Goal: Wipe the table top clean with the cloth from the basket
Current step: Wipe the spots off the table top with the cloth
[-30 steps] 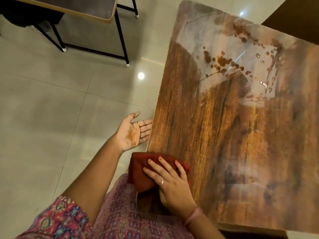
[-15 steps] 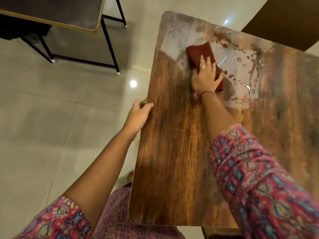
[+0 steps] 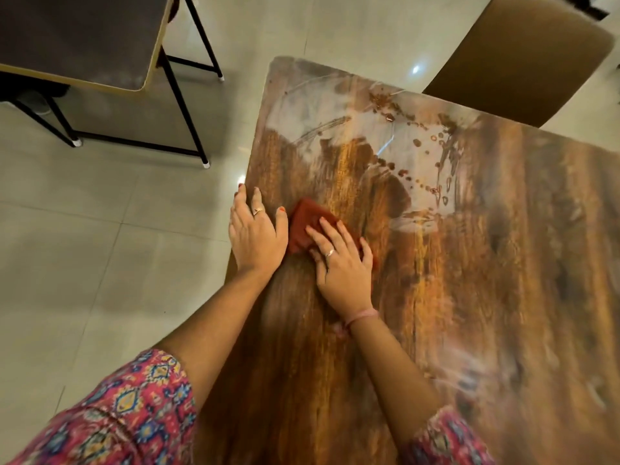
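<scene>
On the table top (image 3: 486, 297), right hand (image 3: 342, 263) fingers press flat the cloth (image 3: 307, 219), corner pointing away; left hand (image 3: 255, 233) flat.

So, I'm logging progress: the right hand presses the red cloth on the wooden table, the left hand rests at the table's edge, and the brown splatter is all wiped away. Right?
Not quite. The head view shows brown splatter remaining beyond the red cloth; the rest of your statement holds.
</scene>
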Available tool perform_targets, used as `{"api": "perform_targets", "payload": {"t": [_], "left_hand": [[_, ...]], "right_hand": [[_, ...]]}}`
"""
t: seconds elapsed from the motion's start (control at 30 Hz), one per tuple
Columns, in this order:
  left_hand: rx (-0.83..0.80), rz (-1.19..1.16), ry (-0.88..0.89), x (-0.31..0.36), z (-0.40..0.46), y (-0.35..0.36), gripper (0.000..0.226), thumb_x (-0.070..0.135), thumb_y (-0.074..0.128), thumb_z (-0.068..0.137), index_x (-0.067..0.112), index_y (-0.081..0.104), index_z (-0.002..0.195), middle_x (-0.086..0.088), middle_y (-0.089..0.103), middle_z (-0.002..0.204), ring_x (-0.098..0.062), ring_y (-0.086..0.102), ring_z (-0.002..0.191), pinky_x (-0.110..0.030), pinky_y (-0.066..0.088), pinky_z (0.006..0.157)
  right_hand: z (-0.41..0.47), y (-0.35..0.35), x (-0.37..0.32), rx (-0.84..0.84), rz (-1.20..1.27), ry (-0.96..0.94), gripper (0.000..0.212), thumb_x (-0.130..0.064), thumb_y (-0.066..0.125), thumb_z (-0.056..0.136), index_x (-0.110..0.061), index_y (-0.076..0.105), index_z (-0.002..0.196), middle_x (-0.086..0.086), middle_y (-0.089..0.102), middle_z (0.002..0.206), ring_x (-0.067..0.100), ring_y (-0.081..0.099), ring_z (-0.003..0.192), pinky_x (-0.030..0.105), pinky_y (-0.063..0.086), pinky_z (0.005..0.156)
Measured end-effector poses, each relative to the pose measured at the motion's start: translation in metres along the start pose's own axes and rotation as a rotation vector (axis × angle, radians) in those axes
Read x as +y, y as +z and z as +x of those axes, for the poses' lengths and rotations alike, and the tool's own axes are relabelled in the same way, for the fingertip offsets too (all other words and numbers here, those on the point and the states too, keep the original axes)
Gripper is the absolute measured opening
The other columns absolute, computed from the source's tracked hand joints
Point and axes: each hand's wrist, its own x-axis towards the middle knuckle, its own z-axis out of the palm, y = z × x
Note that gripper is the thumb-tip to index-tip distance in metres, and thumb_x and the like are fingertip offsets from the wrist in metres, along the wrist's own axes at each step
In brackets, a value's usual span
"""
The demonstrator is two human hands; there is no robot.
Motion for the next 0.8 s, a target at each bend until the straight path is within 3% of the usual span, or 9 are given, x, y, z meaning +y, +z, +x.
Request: {"api": "perform_targets", "payload": {"t": [0.1,0.2,0.3,0.37,0.47,0.53,0.6,0.7,0.8], "left_hand": [[0.042,0.027,-0.032,0.001,0.000,0.005,0.063,0.044,0.036,0.094,0.005,0.033,0.143,-0.011,0.027,0.152,-0.026,0.027,0.139,-0.042,0.025,0.111],[0.073,0.034,-0.037,0.003,0.001,0.007,0.063,0.045,0.033,0.095,0.005,0.032,0.144,-0.009,0.029,0.152,-0.025,0.028,0.138,-0.040,0.025,0.112],[0.103,0.021,-0.055,0.005,0.000,0.008,0.061,0.042,0.031,0.096,0.004,0.035,0.143,-0.010,0.033,0.150,-0.026,0.030,0.137,-0.040,0.025,0.111],[0.126,-0.001,-0.051,0.005,-0.002,0.006,0.059,0.039,0.029,0.095,0.003,0.037,0.142,-0.011,0.035,0.149,-0.027,0.032,0.136,-0.040,0.025,0.111],[0.161,-0.016,-0.046,0.006,-0.001,0.008,0.058,0.034,0.029,0.094,0.001,0.041,0.139,-0.014,0.038,0.148,-0.030,0.035,0.134,-0.041,0.027,0.109],[0.165,-0.014,-0.038,0.007,-0.001,0.007,0.057,0.032,0.029,0.094,0.000,0.041,0.139,-0.015,0.038,0.147,-0.030,0.036,0.134,-0.042,0.028,0.109],[0.160,-0.019,-0.030,0.007,0.000,0.007,0.057,0.033,0.028,0.094,0.000,0.041,0.139,-0.014,0.037,0.148,-0.029,0.035,0.135,-0.042,0.029,0.110],[0.155,0.002,-0.030,0.007,0.000,0.007,0.058,0.036,0.029,0.095,0.001,0.039,0.140,-0.014,0.036,0.148,-0.028,0.034,0.135,-0.043,0.029,0.111],[0.135,0.049,-0.029,0.008,-0.001,0.007,0.059,0.037,0.029,0.095,0.001,0.037,0.141,-0.016,0.035,0.148,-0.029,0.032,0.135,-0.043,0.028,0.111]], "right_hand": [[0.078,-0.015,0.041,-0.011,0.040,0.041,0.042,-0.034,0.042,0.097,-0.042,0.043,0.138,-0.014,0.037,0.150,0.011,0.026,0.142,0.047,0.015,0.112],[0.155,-0.032,0.073,-0.023,0.090,0.199,0.043,-0.033,0.035,0.100,-0.041,0.037,0.142,-0.013,0.028,0.155,0.012,0.018,0.145,0.051,0.012,0.115],[0.167,-0.026,0.056,0.046,0.126,0.343,0.046,-0.026,0.034,0.099,-0.036,0.037,0.144,-0.009,0.026,0.156,0.015,0.015,0.146,0.052,0.008,0.115],[0.127,-0.014,0.026,0.103,0.154,0.236,0.050,-0.017,0.042,0.094,-0.034,0.042,0.141,-0.009,0.034,0.153,0.016,0.021,0.145,0.050,0.010,0.115],[0.039,-0.003,0.000,0.013,0.151,-0.148,0.057,-0.012,0.050,0.081,-0.035,0.050,0.133,-0.012,0.047,0.144,0.014,0.034,0.139,0.045,0.017,0.113],[0.023,-0.010,0.023,-0.064,0.144,-0.337,0.053,-0.018,0.047,0.083,-0.038,0.051,0.132,-0.014,0.049,0.142,0.010,0.037,0.137,0.042,0.020,0.112],[0.048,-0.023,0.069,-0.068,0.116,-0.349,0.052,-0.018,0.049,0.084,-0.037,0.051,0.132,-0.014,0.049,0.142,0.010,0.039,0.136,0.045,0.025,0.111],[0.096,-0.046,0.139,0.077,0.083,0.078,0.048,-0.017,0.050,0.091,-0.031,0.048,0.137,-0.007,0.046,0.145,0.014,0.035,0.139,0.048,0.023,0.114],[0.111,-0.050,0.147,0.244,0.103,0.596,0.046,-0.024,0.037,0.099,-0.028,0.038,0.144,-0.005,0.034,0.153,0.016,0.024,0.144,0.044,0.014,0.115]]}}
